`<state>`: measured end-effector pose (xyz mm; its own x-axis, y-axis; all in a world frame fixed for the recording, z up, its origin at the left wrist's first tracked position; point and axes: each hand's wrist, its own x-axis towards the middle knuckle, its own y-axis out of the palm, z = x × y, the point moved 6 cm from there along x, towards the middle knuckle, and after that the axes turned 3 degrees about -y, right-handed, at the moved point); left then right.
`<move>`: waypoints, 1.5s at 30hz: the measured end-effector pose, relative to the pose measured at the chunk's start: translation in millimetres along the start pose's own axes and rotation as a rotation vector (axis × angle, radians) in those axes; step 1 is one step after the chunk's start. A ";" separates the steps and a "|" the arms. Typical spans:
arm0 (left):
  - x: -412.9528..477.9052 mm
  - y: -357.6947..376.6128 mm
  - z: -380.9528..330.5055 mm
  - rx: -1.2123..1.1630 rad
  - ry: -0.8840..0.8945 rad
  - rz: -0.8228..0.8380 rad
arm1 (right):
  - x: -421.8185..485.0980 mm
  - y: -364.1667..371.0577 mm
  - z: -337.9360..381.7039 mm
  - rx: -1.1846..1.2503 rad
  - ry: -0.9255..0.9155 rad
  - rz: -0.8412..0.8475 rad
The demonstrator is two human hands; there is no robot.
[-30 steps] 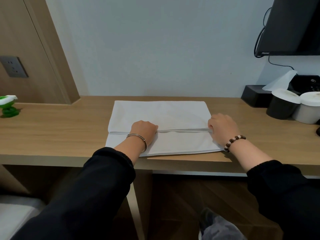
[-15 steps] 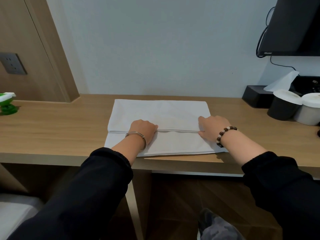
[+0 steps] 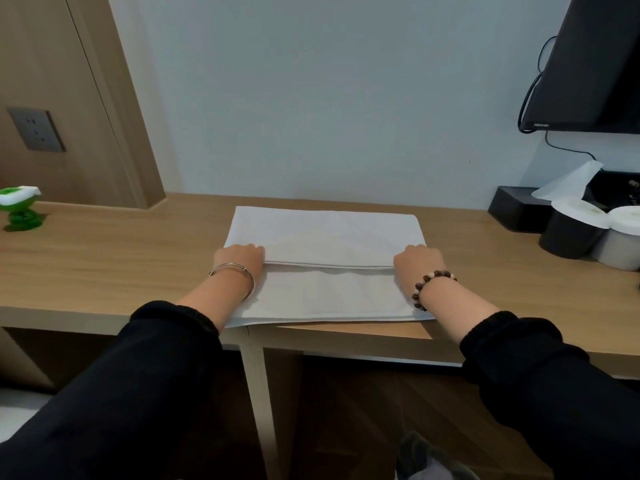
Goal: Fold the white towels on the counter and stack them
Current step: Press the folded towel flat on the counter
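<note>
**Head view (the only one we have)**

A: The white towel (image 3: 325,292) lies flat on the tabletop (image 3: 104,265), centred before us, with its near edge at the tabletop's front lip. An upper layer covers the far half. Its hem (image 3: 329,265) runs left to right across the middle.

B: And the hands?

A: The left hand (image 3: 239,259) is at the hem's left end and the right hand (image 3: 417,263) at its right end. On both, the grip is closed, with the fingers curled onto the hem. It looks like a pinch on the upper layer, though the knuckles hide the fingertips.

B: So we judge the step in hand to be a fold made with that layer. How do we do it well?

A: We lift both ends together and level, with the hem taut between them so the middle does not sag. We set the corners on the edge they must meet, then flatten from the centre outwards.

B: Clearance?

A: Two lidded cups (image 3: 568,233) stand well apart on the right. We see no second towel and no stack.
</note>
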<state>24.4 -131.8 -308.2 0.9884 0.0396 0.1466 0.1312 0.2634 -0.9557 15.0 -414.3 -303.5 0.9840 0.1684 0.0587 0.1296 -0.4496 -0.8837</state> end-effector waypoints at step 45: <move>-75.0 15.1 -8.9 -0.408 0.086 -0.017 | -67.7 -7.6 -26.5 0.238 0.156 -0.220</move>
<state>-47.0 -139.4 -335.9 0.9863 -0.0471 0.1582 0.1502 -0.1412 -0.9785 -49.4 -445.5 -288.4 0.9449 0.0940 0.3135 0.3263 -0.1978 -0.9243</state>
